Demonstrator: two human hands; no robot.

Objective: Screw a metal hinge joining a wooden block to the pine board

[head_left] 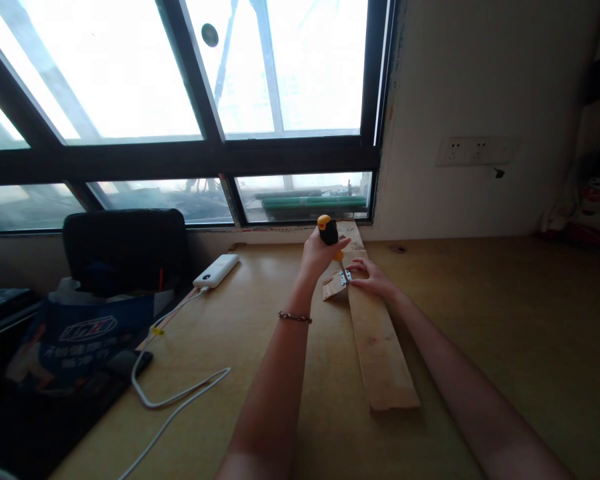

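Note:
A screwdriver [329, 229] with a yellow-and-black handle is gripped in my left hand [319, 255], its shaft pointing down. Its tip meets a small metal hinge [345, 277] on a long wooden board [380, 340]. My right hand [373, 278] lies over the board, thumb and fingertips closed in at the right side of the hinge. To the left of the board, a short wooden piece [333, 287] slants down from the hinge. Any screw under the tip is too small to make out.
On the wooden tabletop [480, 347], a white power bank [217, 271] trails a white cable [153, 405] toward the front edge. A dark chair [125, 247] and a blue bag [87, 333] stand at left. Behind the table are a window and a wall with sockets [467, 151].

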